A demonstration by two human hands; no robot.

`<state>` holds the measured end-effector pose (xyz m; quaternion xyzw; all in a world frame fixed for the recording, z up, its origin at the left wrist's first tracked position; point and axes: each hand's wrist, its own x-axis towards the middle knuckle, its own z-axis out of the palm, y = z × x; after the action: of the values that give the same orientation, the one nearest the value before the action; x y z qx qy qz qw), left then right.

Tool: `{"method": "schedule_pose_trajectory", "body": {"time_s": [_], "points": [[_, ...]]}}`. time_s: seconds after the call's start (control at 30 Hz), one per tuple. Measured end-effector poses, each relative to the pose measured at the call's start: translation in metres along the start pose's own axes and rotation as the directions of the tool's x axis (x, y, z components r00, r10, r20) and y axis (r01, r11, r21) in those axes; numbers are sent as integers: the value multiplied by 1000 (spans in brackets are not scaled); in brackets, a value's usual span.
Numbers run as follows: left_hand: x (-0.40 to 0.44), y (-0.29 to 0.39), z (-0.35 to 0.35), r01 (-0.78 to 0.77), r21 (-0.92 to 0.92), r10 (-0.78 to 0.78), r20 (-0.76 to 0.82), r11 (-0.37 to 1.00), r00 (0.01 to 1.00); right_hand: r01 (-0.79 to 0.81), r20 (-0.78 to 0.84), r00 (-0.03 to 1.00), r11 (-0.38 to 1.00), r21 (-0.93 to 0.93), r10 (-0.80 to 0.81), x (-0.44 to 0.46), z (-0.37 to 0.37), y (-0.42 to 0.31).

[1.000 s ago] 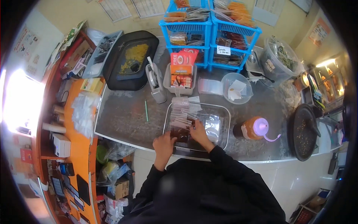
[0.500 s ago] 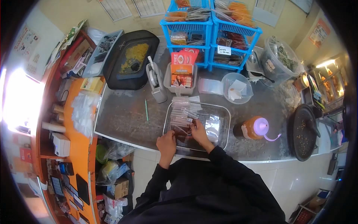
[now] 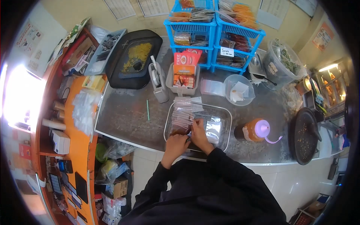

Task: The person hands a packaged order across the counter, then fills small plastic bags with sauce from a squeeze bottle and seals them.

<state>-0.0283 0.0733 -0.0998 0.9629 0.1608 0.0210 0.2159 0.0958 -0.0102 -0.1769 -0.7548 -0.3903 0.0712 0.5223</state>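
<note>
In the centre of the frame, a wire mesh basket sits on the counter, with an overlapping row of clear plastic sachets running down its left half. A flat silvery packet lies in the right half. Both hands meet at the row's near end, around a dark-filled sachet. The left hand is curled, thumb towards the right hand, whose fingers are bent down together — fingertips partly hidden, so I cannot tell whether either pinches a sachet. Judging by the lie of things, much of the row is already lined up; the near end, under the hands, looks unfinished — how many sachets are left to handle cannot be told.
</note>
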Motion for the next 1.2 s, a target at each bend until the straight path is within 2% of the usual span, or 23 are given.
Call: {"method": "schedule_pose_trajectory", "body": {"time_s": [0.03,0.07,0.17,0.23,0.33,0.37,0.43,0.53,0.63,0.73,0.83,0.87,0.93,1.03,1.1,1.13,1.2], "points": [[3,0,-2,23,0,-23,32,1000,999,25,-1,1000,999,-40,-25,1,-2,0],[2,0,-1,54,-89,-56,-15,995,998,49,1,999,996,-80,-49,1,-5,0],[0,-1,9,128,-320,-173,-117,939,978,-138,90,987,990,15,136,2,-13,0],[0,-1,16,170,-424,-253,-147,889,956,-111,81,991,993,25,109,1,-13,-2],[-2,-6,15,168,-386,-180,6,907,984,-32,114,993,997,-67,39,-1,-10,-8],[-1,-6,14,156,-300,-149,46,941,988,3,135,991,994,-113,13,-1,-9,-10],[4,0,8,115,-124,-98,137,986,986,-31,115,992,987,-158,50,-2,-5,-9],[9,0,12,104,-275,-93,50,956,994,-67,77,994,989,-133,78,-3,0,-2],[9,3,20,223,-392,-248,-13,893,969,-174,27,985,984,33,173,-4,-2,6],[5,4,32,141,-424,-224,-153,894,962,-296,53,955,935,196,292,-9,-12,5],[4,8,12,135,-571,-244,-119,810,962,-323,100,946,901,291,307,-14,-11,1],[6,2,7,110,-477,-261,-263,872,929,-317,111,948,894,317,297,-15,-7,0],[8,-15,-3,105,-264,-236,-533,959,813,-284,75,959,927,243,274,-13,0,-11],[16,-39,3,201,-322,-355,-544,925,761,-240,93,970,950,200,226,-7,9,-30],[13,-37,-1,248,-620,-493,-260,745,830,-213,125,974,957,196,191,-2,14,-33],[14,-35,-4,288,-732,-514,-98,617,852,-203,139,974,959,196,178,-2,18,-31],[11,-36,10,233,-712,-464,-145,662,874,-193,168,972,963,189,162,-1,18,-30]]}}
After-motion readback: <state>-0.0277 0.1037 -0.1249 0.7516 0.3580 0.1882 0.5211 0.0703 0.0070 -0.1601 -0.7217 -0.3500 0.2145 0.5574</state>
